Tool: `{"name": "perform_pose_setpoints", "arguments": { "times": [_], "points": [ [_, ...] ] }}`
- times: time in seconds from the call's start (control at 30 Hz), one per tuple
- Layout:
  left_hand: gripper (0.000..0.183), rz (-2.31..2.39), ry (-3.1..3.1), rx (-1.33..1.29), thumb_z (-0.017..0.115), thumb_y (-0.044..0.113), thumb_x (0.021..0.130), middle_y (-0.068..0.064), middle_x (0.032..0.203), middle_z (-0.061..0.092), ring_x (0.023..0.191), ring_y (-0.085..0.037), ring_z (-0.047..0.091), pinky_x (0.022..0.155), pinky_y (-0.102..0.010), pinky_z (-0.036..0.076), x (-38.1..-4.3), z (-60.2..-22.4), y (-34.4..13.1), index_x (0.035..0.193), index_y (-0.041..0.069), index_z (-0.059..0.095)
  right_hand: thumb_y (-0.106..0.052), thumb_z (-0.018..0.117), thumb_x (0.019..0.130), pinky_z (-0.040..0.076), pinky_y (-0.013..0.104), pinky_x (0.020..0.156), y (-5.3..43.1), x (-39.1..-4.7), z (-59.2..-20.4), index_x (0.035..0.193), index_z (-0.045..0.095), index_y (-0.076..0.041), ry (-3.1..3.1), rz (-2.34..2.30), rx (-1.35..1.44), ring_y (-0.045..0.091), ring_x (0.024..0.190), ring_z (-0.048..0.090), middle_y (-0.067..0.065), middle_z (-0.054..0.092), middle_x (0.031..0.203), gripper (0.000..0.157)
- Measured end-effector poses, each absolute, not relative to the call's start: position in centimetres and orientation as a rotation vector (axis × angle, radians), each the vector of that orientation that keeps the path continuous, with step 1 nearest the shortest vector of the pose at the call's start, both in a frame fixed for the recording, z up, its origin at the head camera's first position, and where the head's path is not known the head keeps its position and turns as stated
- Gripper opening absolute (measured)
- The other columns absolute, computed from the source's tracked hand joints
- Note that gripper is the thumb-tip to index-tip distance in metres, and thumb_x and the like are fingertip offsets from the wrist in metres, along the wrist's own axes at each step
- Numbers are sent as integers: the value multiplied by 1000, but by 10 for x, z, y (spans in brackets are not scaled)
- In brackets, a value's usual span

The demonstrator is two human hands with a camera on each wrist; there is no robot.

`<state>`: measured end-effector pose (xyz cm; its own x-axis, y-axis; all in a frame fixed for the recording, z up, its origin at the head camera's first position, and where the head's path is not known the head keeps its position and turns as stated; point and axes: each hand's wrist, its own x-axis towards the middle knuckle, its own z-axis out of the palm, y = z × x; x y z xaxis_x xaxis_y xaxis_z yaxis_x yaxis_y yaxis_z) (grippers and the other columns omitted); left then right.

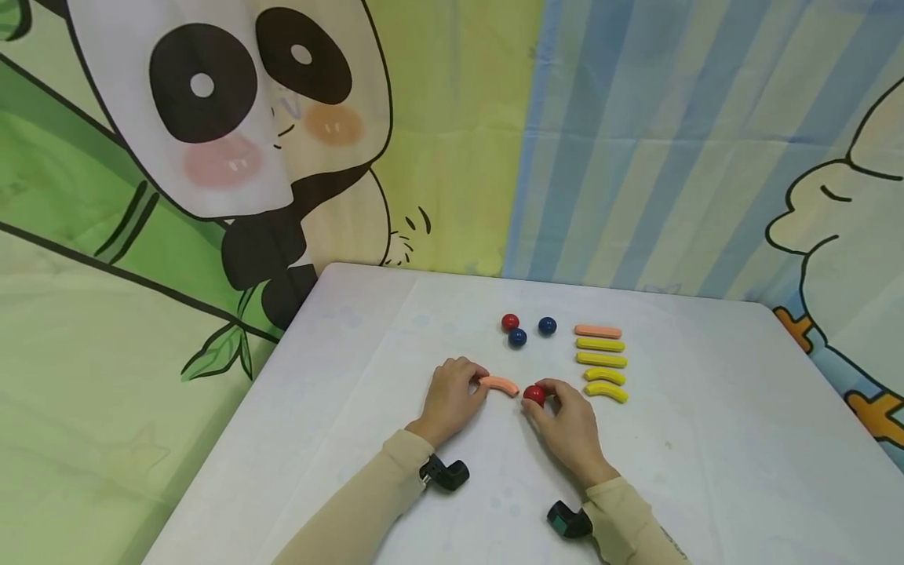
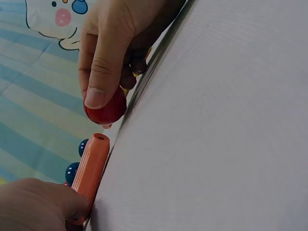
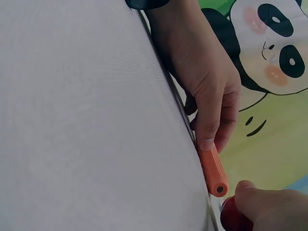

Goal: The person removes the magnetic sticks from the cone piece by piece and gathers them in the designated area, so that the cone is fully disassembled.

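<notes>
My left hand (image 1: 455, 396) pinches one end of a curved orange stick (image 1: 501, 385) between thumb and fingers, close over the table. In the right wrist view the stick's free end (image 3: 219, 188) shows a small dark hole. My right hand (image 1: 568, 424) holds a glossy red ball (image 1: 534, 394) between thumb and fingertips. The ball is just to the right of the stick's free end, with a narrow gap between them in the left wrist view. Behind the two hands lie another red ball (image 1: 510, 322) and two dark blue balls (image 1: 518, 338).
Right of the balls, a column of sticks lies on the white table (image 1: 706, 439): a straight orange stick (image 1: 597, 331), two straight yellow sticks (image 1: 600, 344) and two curved yellow sticks (image 1: 606, 391). A printed cloth (image 1: 452, 141) hangs behind the table's far edge.
</notes>
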<state>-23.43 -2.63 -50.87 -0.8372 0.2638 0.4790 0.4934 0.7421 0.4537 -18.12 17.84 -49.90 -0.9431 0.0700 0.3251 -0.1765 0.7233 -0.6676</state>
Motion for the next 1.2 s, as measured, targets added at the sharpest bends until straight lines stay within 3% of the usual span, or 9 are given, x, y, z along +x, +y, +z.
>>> {"name": "perform_pose_setpoints", "arguments": {
  "times": [0.23, 0.47, 0.8, 1.2],
  "points": [
    [12, -834, -2560, -587, 74, 21, 84, 6, 86, 61, 79, -13, 52, 70, -29, 40, -234, -507, -27, 96, 17, 71, -27, 79, 83, 44, 30, 69, 182, -191, -492, 115, 69, -10, -2557, 1116, 8, 17, 81, 57, 5, 68, 99, 37],
    [13, -876, -2587, -536, 69, 25, 88, 6, 85, 61, 79, -13, 51, 72, -30, 41, -233, -508, -28, 98, 18, 70, -23, 76, 86, 46, 32, 73, 181, -213, -487, 121, 65, -8, -2573, 1169, -64, 20, 85, 60, 8, 68, 109, 40],
    [7, -925, -2567, -516, 66, 20, 90, 6, 82, 60, 78, -13, 52, 72, -30, 42, -231, -505, -27, 95, 17, 70, -22, 72, 89, 45, 32, 75, 181, -250, -487, 127, 62, -6, -2623, 1153, -210, 24, 90, 60, 13, 65, 119, 42],
    [8, -927, -2573, -518, 64, 21, 91, 7, 83, 61, 79, -12, 52, 73, -30, 42, -234, -507, -25, 95, 18, 70, -19, 69, 91, 45, 36, 78, 181, -267, -486, 130, 59, -8, -2681, 1148, -250, 27, 88, 54, 15, 63, 122, 42]
  ]
}}
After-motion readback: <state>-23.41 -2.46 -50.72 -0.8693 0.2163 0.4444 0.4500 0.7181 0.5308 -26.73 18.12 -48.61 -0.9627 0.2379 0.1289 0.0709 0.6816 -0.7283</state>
